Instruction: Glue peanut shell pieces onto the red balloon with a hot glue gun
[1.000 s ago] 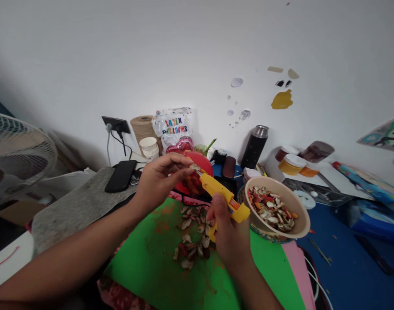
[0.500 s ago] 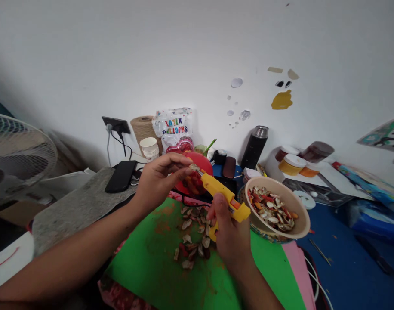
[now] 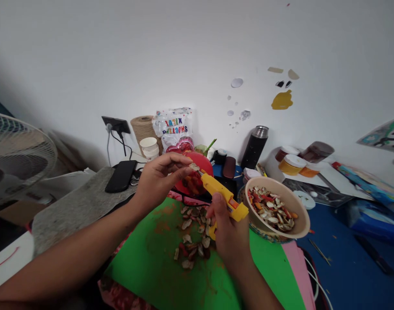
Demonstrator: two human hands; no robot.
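My left hand [image 3: 158, 178] pinching a shell piece [image 3: 193, 166] between fingertips, my right hand [image 3: 227, 230] closed round the yellow glue gun [image 3: 224, 198], its nozzle touching that piece, bowl of shells [image 3: 276, 209] just right of it.

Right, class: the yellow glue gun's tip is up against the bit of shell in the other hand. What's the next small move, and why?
Probably a gentle trigger squeeze for one small dab: the right hand holds the yellow plastic glue gun with its nozzle at the small pale shell piece pinched in the left hand, so both look lined up.
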